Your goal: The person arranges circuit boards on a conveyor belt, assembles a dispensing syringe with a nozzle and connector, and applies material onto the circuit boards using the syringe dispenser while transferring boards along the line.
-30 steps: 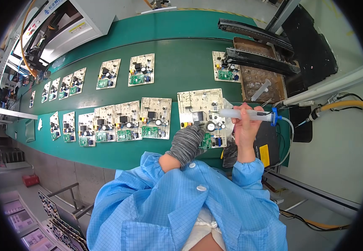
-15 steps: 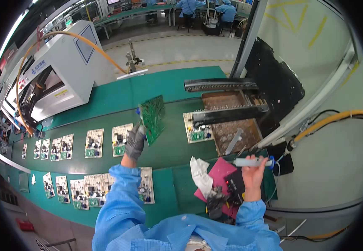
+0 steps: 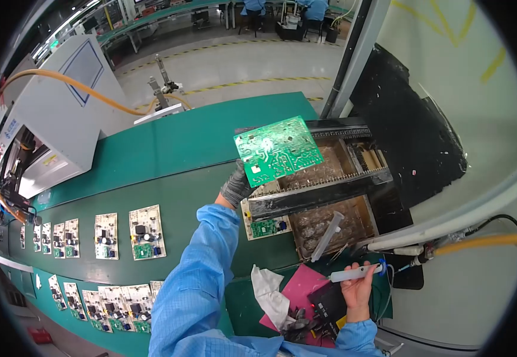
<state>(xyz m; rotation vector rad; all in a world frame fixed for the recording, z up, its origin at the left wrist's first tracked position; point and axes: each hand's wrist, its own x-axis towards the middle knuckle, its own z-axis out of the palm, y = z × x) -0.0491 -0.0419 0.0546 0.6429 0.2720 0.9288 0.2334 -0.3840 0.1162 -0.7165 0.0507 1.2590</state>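
Note:
My left hand (image 3: 236, 184), in a dark grey glove, grips a circuit board (image 3: 279, 150) by its lower left edge. The board's green underside faces me, raised over the black rails (image 3: 324, 193). My bare right hand (image 3: 358, 291) is closed around a translucent syringe (image 3: 349, 274) with a blue cap and a tube, above a black box (image 3: 328, 302) and a pink sheet (image 3: 300, 293). Another board (image 3: 265, 228) lies partly under the front rail, beside a brown tray (image 3: 361, 215) with a second syringe (image 3: 327, 236) lying across it.
Several boards stand in two rows on the green table (image 3: 205, 156) at left. A crumpled white cloth (image 3: 269, 296) lies left of the pink sheet. A white machine (image 3: 62, 113) is at back left. Two people in blue (image 3: 313, 9) are in the far background.
The board in my left hand has gone from lying in front of me to raised over the rails, its underside now showing. My right hand has moved away from the boards, still with the syringe. The view has shifted.

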